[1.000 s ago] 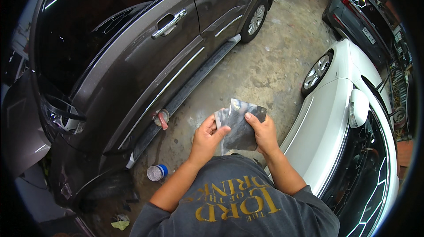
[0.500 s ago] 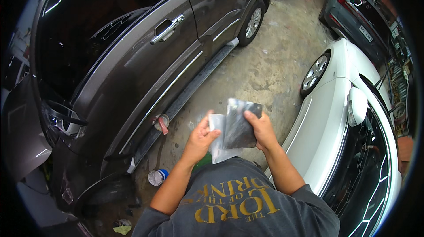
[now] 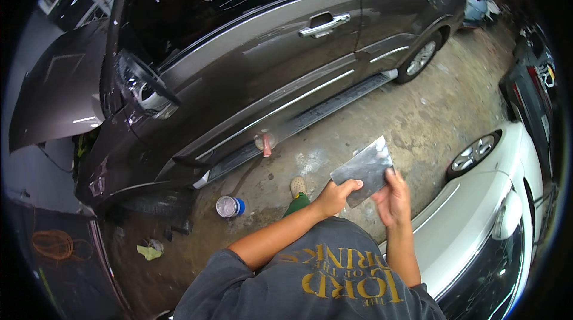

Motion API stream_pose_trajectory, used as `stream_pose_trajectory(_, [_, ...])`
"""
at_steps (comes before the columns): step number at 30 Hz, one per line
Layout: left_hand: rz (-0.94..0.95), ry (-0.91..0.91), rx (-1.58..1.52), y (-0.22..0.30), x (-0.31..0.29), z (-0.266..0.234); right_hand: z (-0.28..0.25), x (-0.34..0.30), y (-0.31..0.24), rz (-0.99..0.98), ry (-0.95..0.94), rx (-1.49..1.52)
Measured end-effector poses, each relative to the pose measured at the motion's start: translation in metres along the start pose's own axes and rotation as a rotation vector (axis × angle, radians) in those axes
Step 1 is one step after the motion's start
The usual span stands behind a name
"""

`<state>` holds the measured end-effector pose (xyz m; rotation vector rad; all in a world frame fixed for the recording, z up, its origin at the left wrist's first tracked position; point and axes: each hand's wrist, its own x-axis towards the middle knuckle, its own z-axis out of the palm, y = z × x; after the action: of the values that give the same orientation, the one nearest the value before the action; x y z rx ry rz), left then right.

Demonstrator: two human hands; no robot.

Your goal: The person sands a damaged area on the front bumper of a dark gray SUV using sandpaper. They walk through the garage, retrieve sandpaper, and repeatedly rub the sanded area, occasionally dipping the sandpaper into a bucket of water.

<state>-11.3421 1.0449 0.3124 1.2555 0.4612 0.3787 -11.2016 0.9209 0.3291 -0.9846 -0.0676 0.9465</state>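
Observation:
In front of my chest I hold a thin, flat rectangular plate (image 3: 364,171), grey with whitish smears; its exact kind does not show. My left hand (image 3: 333,198) grips its lower left part, thumb on top and fingers underneath. At its right edge my right hand (image 3: 394,196) closes on the plate with thumb and fingers. Only one face is visible, so whether a second sheet lies beneath it cannot be told.
A dark brown car (image 3: 286,51) stands ahead; its running board (image 3: 334,105) bears a round lid (image 3: 260,138) with a red tube (image 3: 267,147). A blue-and-white can (image 3: 228,206) sits on the floor, left of my foot (image 3: 298,186). A white car (image 3: 471,206) flanks my right.
The pale sheet in my left hand and the dark plate in my right came together; one plate shows now. My view has swung left, and my left hand has moved rightward across my body.

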Motion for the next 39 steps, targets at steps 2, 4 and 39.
stream_pose_trajectory(2, [-0.098,-0.023,-0.159,-0.009,-0.001,-0.017,-0.02,0.009,-0.009,-0.147,0.2,-0.4])
stream_pose_trajectory(4, [-0.084,-0.1,-0.285,-0.023,-0.008,-0.033,-0.044,0.022,-0.006,-0.128,-0.019,-0.326])
stream_pose_trajectory(39, [0.0,-0.079,0.248,0.017,0.002,0.001,0.026,-0.014,-0.002,-0.973,-0.261,-1.177])
